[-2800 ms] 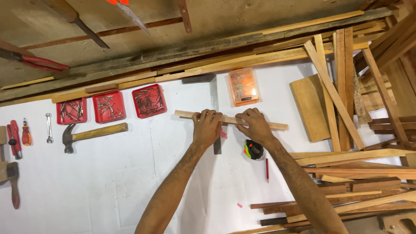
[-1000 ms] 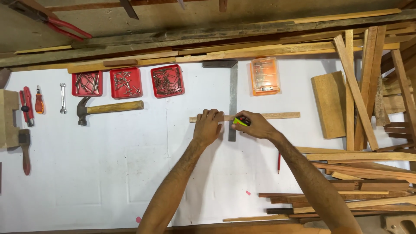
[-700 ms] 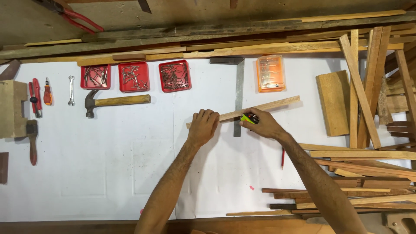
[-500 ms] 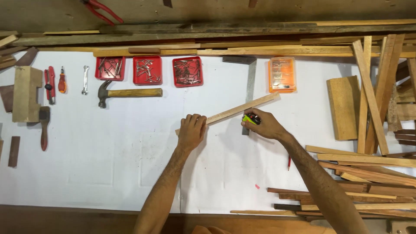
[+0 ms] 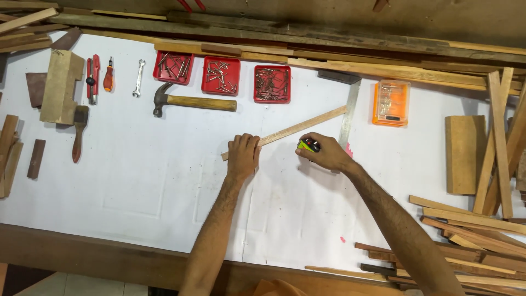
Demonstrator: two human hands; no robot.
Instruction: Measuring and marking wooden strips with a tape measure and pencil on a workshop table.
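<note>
Left hand is pressed down flat on the lower end of a thin wooden strip, which lies at a slant near the middle of the white bench, running up toward the far edge. Right hand is curled closed around a small yellow-green tape measure just beside the strip. A steel square crosses the strip's upper end, and a hammer sits below three red trays along the far edge.
</note>
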